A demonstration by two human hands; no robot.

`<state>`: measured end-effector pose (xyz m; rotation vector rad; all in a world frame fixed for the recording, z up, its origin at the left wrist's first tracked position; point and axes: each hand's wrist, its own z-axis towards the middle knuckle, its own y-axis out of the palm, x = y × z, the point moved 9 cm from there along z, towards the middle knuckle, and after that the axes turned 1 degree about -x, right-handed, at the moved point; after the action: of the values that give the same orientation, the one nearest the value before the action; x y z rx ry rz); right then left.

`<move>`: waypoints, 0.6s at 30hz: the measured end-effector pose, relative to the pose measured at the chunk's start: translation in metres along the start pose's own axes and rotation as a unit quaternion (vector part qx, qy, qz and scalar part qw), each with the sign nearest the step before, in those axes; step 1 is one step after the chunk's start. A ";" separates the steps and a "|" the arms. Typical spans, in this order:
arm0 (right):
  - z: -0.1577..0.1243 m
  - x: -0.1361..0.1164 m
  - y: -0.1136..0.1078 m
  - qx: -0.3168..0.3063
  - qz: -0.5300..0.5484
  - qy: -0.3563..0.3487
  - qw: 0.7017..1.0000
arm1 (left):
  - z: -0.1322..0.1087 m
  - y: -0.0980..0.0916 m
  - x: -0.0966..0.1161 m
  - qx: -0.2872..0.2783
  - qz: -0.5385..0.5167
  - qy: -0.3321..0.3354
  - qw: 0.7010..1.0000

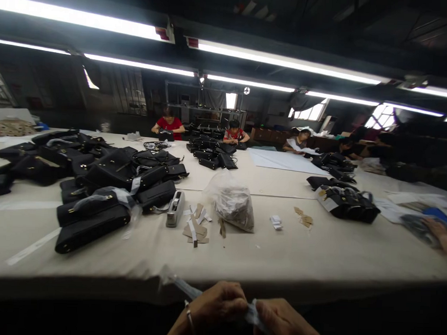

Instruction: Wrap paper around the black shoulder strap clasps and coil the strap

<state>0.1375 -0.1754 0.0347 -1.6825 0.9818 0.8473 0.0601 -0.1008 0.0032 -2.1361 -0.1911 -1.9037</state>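
Note:
At the table's front edge, my left hand (pixel 218 304) is closed round a twisted strip of thin, translucent, pale bluish plastic film (pixel 185 286). One end of the film sticks out to the left, past the wrist with a bracelet. My right hand (pixel 282 318) pinches the same film just to the right, and a short bunched stretch shows between the two hands. Whether the film is a bag or a loose sheet I cannot tell. Beyond my hands, a plastic bag (pixel 234 199) stuffed with greyish material stands on the pale cloth-covered table (pixel 220 258).
Black handbags (pixel 91 216) are heaped on the left, beside a tape dispenser (pixel 175 209) and brown and white paper scraps (pixel 196 225). More black handbags (pixel 349 203) lie right. Another person's hand (pixel 439 231) rests at the right edge. Several people work across the table.

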 end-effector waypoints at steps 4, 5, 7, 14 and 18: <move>-0.002 0.005 0.010 -0.013 0.063 0.046 0.997 | -0.005 0.007 -0.023 -0.066 -0.105 -0.075 0.989; -0.001 0.002 0.015 -0.025 0.092 0.046 0.994 | -0.004 0.007 -0.025 -0.064 -0.127 -0.075 0.987; 0.002 -0.005 0.021 -0.034 0.204 0.044 0.977 | 0.000 0.007 -0.024 -0.034 -0.181 -0.046 0.982; 0.026 -0.050 -0.012 0.044 0.558 -0.038 0.828 | 0.002 -0.020 -0.002 0.204 -0.302 0.138 0.921; 0.027 -0.074 -0.035 0.105 0.508 -0.113 0.847 | 0.005 -0.021 0.005 0.237 -0.158 0.124 0.950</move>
<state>0.1342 -0.1265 0.1057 -0.7513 1.7445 1.4957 0.0592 -0.0798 0.0098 -1.6054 -0.8864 -2.0108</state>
